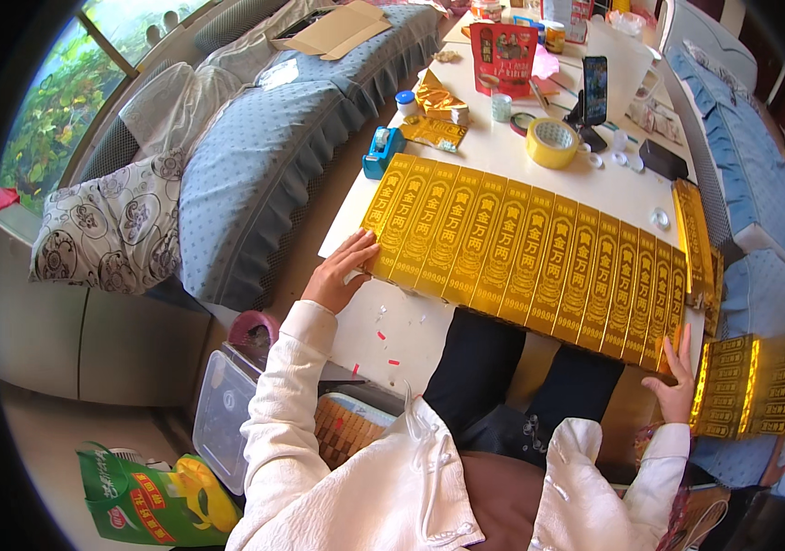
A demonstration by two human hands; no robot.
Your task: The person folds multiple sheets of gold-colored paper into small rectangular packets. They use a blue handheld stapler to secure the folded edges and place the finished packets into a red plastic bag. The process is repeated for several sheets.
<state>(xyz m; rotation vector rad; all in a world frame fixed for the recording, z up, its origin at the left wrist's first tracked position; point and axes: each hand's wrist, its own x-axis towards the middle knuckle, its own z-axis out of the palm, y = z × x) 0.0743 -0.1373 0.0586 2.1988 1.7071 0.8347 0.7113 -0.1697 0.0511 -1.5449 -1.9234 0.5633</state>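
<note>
A long row of gold foil paper boxes (523, 255), side by side and printed with characters, lies across the near part of the white table (392, 324). At the row's left end, my left hand (343, 270) rests against the outer box with its fingers apart. My right hand (676, 375) touches the right end, thumb and fingers spread at the near corner. Both palms press from opposite ends, and the row sits between them. Beyond the row stand a blue tape dispenser (383, 150) and a thick roll of yellowish tape (552, 142).
A phone on a stand (595, 93), a red pouch (503, 58) and a black box (664, 160) are farther back. More gold foil pieces (754, 386) lie at the right. Blue-covered sofas (262, 165) flank the table; a clear plastic bin (226, 413) is at the lower left.
</note>
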